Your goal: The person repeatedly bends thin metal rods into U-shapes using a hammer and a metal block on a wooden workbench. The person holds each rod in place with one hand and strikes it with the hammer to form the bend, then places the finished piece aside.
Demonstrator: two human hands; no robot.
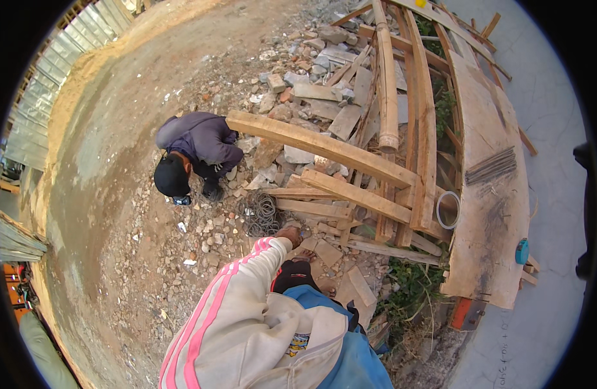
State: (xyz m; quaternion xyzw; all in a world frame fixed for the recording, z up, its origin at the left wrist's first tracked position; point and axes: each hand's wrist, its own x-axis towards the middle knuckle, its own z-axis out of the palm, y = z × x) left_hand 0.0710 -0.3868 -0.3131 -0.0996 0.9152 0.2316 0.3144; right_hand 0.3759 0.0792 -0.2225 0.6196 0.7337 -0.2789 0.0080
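Observation:
My left hand (290, 235), in a white sleeve with pink stripes, hangs low over the rubble. Its fingers look curled in; whatever they may hold is too small to make out. Just beyond it on the ground lies a tangled coil of dark wire (261, 214). Wooden beams (356, 198) jut out to the right of the hand, resting on a timber frame. No part of my right hand shows.
A crouching person (198, 146) in dark clothes is ahead to the left. Broken bricks and rubble (298, 97) cover the ground. On the plank bench (499, 227) at right are thin metal rods (491, 166), a pale ring (448, 209) and a teal tape measure (522, 251).

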